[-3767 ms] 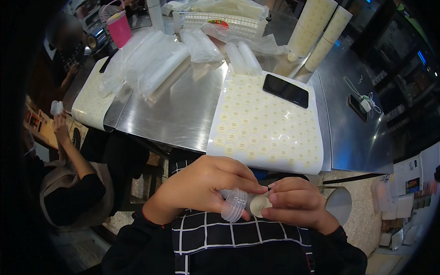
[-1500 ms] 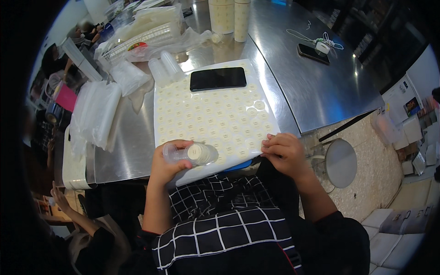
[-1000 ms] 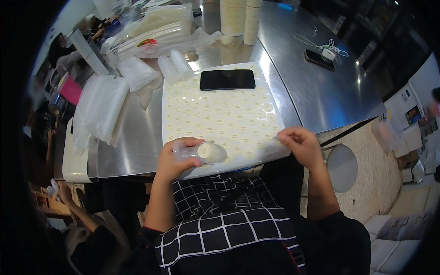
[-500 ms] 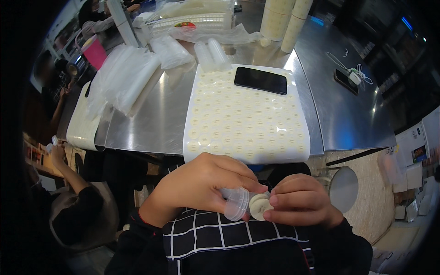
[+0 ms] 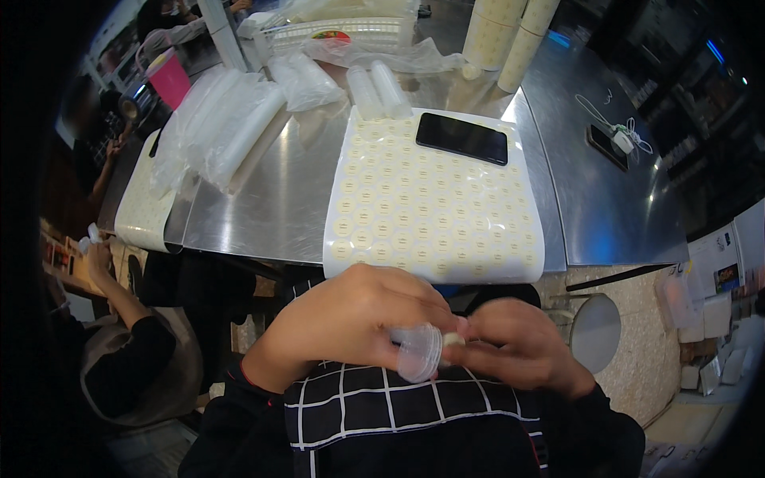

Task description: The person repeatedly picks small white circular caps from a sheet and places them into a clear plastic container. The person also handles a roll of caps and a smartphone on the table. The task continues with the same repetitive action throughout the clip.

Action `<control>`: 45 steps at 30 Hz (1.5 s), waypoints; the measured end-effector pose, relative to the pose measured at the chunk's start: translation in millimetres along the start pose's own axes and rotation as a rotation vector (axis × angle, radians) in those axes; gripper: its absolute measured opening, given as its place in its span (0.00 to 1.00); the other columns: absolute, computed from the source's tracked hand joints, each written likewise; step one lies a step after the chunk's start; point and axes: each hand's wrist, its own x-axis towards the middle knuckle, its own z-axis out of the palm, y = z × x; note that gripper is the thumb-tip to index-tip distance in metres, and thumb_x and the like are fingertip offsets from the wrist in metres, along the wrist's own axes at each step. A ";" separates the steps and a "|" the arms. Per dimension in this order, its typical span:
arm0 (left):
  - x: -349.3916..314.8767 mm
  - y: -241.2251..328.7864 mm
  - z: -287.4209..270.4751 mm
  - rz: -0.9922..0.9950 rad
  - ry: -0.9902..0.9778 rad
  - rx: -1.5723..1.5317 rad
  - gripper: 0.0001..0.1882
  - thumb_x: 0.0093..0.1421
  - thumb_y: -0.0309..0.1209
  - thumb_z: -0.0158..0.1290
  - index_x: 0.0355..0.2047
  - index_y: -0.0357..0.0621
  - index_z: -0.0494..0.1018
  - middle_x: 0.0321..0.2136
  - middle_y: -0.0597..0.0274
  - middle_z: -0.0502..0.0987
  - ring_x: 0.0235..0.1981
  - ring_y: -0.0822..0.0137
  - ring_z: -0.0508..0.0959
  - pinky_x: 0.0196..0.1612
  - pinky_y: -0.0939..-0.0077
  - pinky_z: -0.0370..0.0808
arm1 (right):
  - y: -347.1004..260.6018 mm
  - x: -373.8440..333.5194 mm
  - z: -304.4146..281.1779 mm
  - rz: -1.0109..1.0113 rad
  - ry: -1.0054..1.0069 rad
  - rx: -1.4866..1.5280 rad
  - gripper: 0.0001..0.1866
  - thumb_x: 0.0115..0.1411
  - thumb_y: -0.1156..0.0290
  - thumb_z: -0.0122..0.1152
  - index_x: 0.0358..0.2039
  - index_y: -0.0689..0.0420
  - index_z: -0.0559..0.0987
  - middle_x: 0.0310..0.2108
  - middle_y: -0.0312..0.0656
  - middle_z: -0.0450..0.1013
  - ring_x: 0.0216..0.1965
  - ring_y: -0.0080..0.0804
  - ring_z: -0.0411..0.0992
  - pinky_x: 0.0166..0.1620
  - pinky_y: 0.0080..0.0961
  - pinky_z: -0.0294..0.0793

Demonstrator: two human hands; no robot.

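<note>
In front of my apron, my left hand (image 5: pixel 378 315) is closed around a small clear plastic cup (image 5: pixel 420 353), tilted with its ribbed rim facing right. Beside that rim, a small round cream piece (image 5: pixel 453 341), pale like the labels on the sheet, shows between my two hands; most of it is hidden. My right hand (image 5: pixel 514 342), slightly blurred, has its fingertips closed against this piece. Just beyond my hands, a white sheet of round cream labels (image 5: pixel 430 215) lies over the table's near edge. A black phone (image 5: pixel 462 138) rests on its far right part.
On the metal table (image 5: pixel 247 227) are bagged clear cups (image 5: pixel 239 135), two clear cup stacks (image 5: pixel 378 90), a white basket (image 5: pixel 343 36) and upright label rolls (image 5: pixel 488 32). Another phone (image 5: pixel 607 146) with a cable lies right. A stool (image 5: pixel 596 331) stands at right; a co-worker (image 5: pixel 131 366) sits at left.
The round cream piece has turned and is now mostly covered by my right fingers, which have closed in toward my left. The view has shifted slightly.
</note>
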 end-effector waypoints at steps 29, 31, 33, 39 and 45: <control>-3.4 -37.8 5.3 -0.261 -0.064 -0.306 0.26 0.36 0.37 0.75 0.34 0.37 0.81 0.35 0.57 0.83 0.34 0.66 0.83 0.37 0.78 0.76 | 13.3 -17.4 22.0 0.125 0.049 -0.143 0.28 0.50 0.52 0.70 0.52 0.38 0.78 0.63 0.40 0.63 0.57 0.42 0.66 0.54 0.37 0.70; -2.3 -39.3 7.3 -0.254 -0.087 -0.283 0.25 0.37 0.37 0.75 0.34 0.37 0.81 0.35 0.57 0.83 0.34 0.66 0.83 0.37 0.78 0.76 | 14.1 -16.0 23.6 0.123 0.061 -0.133 0.28 0.50 0.51 0.70 0.53 0.38 0.77 0.63 0.41 0.62 0.57 0.42 0.66 0.54 0.37 0.70; -2.0 -40.2 9.2 -0.249 -0.080 -0.264 0.24 0.37 0.37 0.75 0.33 0.38 0.81 0.34 0.57 0.83 0.34 0.66 0.83 0.37 0.78 0.76 | 15.6 -13.0 25.9 0.111 0.038 -0.149 0.29 0.49 0.51 0.70 0.53 0.38 0.77 0.64 0.42 0.62 0.57 0.42 0.66 0.54 0.37 0.70; -5.3 -39.7 5.9 -0.307 -0.057 -0.290 0.26 0.37 0.37 0.75 0.37 0.39 0.81 0.33 0.59 0.83 0.35 0.68 0.82 0.38 0.78 0.76 | 15.8 -10.1 25.8 0.092 0.073 -0.165 0.26 0.49 0.53 0.71 0.50 0.41 0.78 0.60 0.41 0.66 0.55 0.42 0.67 0.53 0.37 0.71; -7.2 -46.7 0.6 -0.333 -0.041 -0.303 0.30 0.35 0.33 0.76 0.40 0.37 0.80 0.35 0.58 0.83 0.36 0.72 0.80 0.40 0.79 0.75 | 22.9 -30.9 19.0 0.183 0.041 -0.134 0.19 0.49 0.62 0.73 0.42 0.46 0.81 0.52 0.39 0.72 0.54 0.42 0.69 0.53 0.38 0.72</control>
